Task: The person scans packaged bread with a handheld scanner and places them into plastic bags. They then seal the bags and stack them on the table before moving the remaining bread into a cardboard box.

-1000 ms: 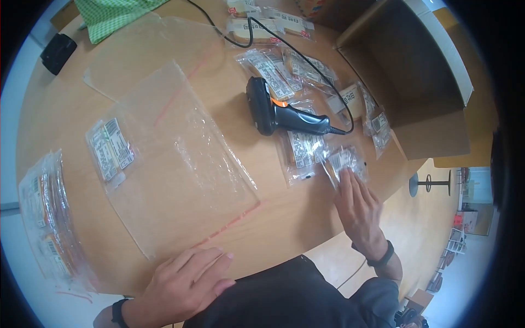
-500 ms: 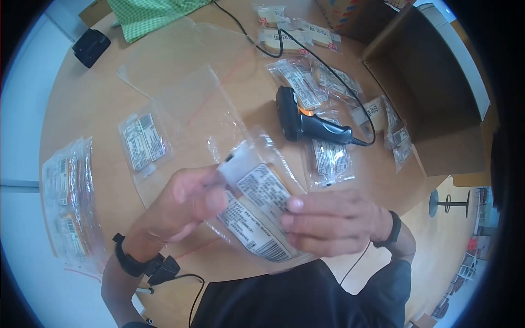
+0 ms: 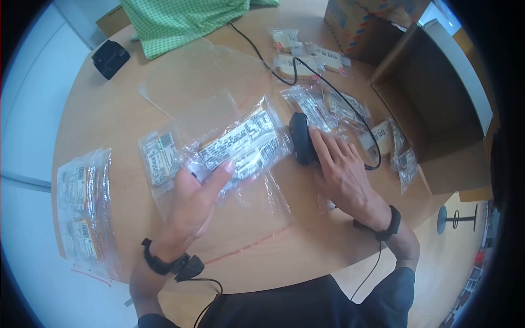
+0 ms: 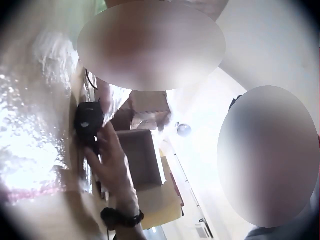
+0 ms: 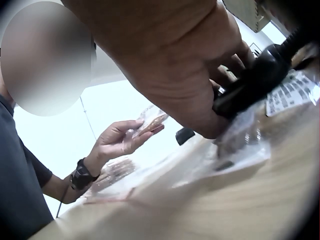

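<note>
In the head view, my left hand (image 3: 191, 210) pinches a clear bread packet (image 3: 240, 142) with its thumb over the printed barcode labels. The packet is raised above the table, its labels turned up. To its right, my right hand (image 3: 347, 175) grips the black barcode scanner (image 3: 301, 139), whose head points left toward the packet. The right wrist view shows the fingers curled round the scanner's handle (image 5: 255, 82), which lies close over another labelled packet (image 5: 290, 97). A second labelled packet (image 3: 161, 158) lies just left of the held one.
A large clear bag (image 3: 273, 199) with a red seal strip lies under my hands. Filled bags (image 3: 82, 205) stack at the left edge. Several packets (image 3: 339, 104) lie before an open cardboard box (image 3: 437, 115) at right. A cable (image 3: 262, 57) crosses the table beside green checked cloth (image 3: 180, 27).
My right hand took a packet from the right side and brought it to my left hand, which now holds it alone. The right hand has moved back right and taken hold of the scanner.
</note>
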A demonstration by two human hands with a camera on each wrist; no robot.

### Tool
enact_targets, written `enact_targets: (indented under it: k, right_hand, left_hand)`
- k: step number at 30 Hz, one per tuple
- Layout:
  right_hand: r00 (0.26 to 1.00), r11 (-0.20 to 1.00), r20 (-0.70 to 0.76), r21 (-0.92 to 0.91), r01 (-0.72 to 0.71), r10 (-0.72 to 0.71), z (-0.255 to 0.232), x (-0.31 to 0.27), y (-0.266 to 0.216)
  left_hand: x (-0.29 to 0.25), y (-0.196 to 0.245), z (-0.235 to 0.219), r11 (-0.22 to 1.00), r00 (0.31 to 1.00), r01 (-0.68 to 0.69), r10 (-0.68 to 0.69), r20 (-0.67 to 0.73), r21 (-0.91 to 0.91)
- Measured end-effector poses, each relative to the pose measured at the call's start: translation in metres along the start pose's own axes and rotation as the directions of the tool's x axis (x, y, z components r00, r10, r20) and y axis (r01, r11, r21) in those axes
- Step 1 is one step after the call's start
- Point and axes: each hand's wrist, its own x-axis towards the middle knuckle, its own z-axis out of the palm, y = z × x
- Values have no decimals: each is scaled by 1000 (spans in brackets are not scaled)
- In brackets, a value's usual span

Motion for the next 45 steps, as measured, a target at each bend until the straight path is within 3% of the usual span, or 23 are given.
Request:
enact_targets:
  k: [2,4,6,7,8,11,14,17,19,20,22,26,28,32,34,35,37,38,41,43,45]
  right_hand:
    - [1000,1000,22,20,-8,8,-1,12,1]
    - [999,1000,52,27,-12,11,-13,20,2]
    - [979,907,135,375,-192,151,-38,24,-2]
    - [982,915,137,364,-175,134,-46,25,-3]
    - [999,897,24,441,-36,29,-54,25,-4]
    - [985,829,-137,536,161,-103,-64,30,-11]
    - [990,722,90,691,17,-109,-65,34,-17]
    - [982,730,186,676,-100,-38,-54,39,-20]
    - [963,628,271,749,-210,-1,-49,41,-20]
    - [962,626,272,750,-213,1,-46,41,-19]
    - [992,664,118,746,-55,-50,-38,40,-18]
    - [982,639,189,757,-132,-21,-43,39,-22]
    - [985,695,156,716,-67,-66,-41,37,-20]
    - [971,762,230,617,-195,62,-46,28,-18]
    - [982,902,172,408,-142,76,-44,18,-10]
    - [981,898,179,416,-140,70,-40,15,-5]
    - [978,984,206,163,-73,38,-29,7,6]
    - [991,994,130,105,18,-32,-24,3,10]
    - [993,994,101,95,48,-57,-21,-2,13]
    - [984,995,149,36,88,-93,-34,-6,0]
    - [989,986,73,-98,137,-130,-50,-15,-18]
  left_hand:
    - [12,-12,-7,993,993,-113,112,-41,-27]
    - [19,-15,-11,991,991,-127,124,-58,-48]
    - [21,-15,-13,987,987,-141,135,-83,-77]
    - [22,-15,-13,983,984,-152,141,-108,-104]
    - [22,-15,-14,979,981,-160,144,-131,-128]
    - [22,-16,-17,981,983,-147,130,-125,-130]
    - [21,-15,-13,966,981,-192,182,-72,-173]
    - [18,-12,-8,961,980,-196,187,-59,-195]
    - [16,-12,-5,961,981,-191,183,-58,-201]
    - [16,-12,-4,960,982,-188,181,-52,-209]
    - [15,-12,-5,965,983,-181,176,-43,-188]
    - [15,-12,-5,967,981,-192,188,-39,-168]
    - [15,-12,-3,962,983,-185,177,-58,-201]
    - [9,2,0,973,986,-109,80,-144,-205]
    - [6,10,-3,967,984,-106,70,-161,-230]
    - [4,12,-5,961,983,-106,62,-174,-254]
    - [-4,11,-7,971,974,-107,59,-221,-213]
    - [-8,10,-7,962,973,-90,30,-229,-258]
    - [-25,0,-5,953,972,-59,-14,-236,-298]
    - [-37,-5,3,957,972,-55,-14,-237,-286]
    - [-46,-9,17,965,969,53,-112,-222,-256]
